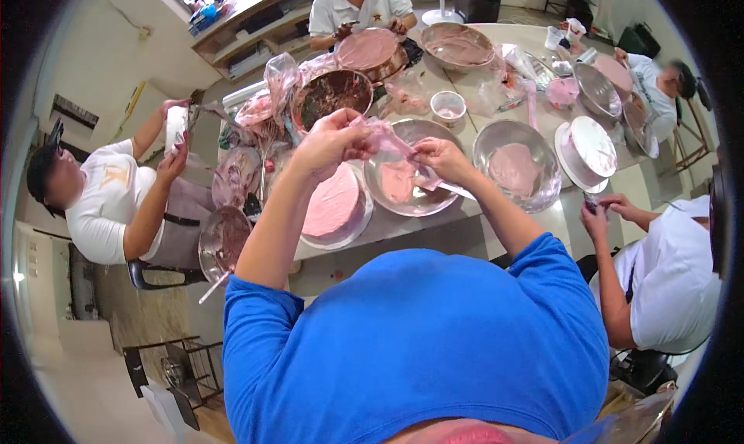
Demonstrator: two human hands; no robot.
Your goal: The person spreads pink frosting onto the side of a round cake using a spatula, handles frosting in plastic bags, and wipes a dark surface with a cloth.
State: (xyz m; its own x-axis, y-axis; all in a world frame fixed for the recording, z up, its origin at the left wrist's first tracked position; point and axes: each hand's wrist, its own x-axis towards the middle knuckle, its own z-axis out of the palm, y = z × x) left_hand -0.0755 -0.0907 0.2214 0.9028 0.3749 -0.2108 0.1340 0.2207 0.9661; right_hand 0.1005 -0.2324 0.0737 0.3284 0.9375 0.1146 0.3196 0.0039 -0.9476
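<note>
Between my two hands a soft plastic piping bag [387, 140], smeared with pink icing, is stretched out. My left hand [335, 140] pinches one end of it, above the pink-iced cake [332, 204]. With closed fingers, my right hand [443, 162] grips the other end over a steel bowl [422, 208]. Pink icing [397, 182] lies in that bowl. A pale spatula [456, 189] rests across the bowl's rim, just below my right hand. The iced cake stands on a white round board [341, 239] at the table's near edge.
Right of my bowl stands another steel bowl [549, 196] with pink icing, then a white-topped cake [590, 146]. A chocolate-smeared bowl [329, 95] and crumpled plastic bags [236, 173] crowd the left. A white tub [448, 107] sits beyond my hands. Several co-workers surround the table.
</note>
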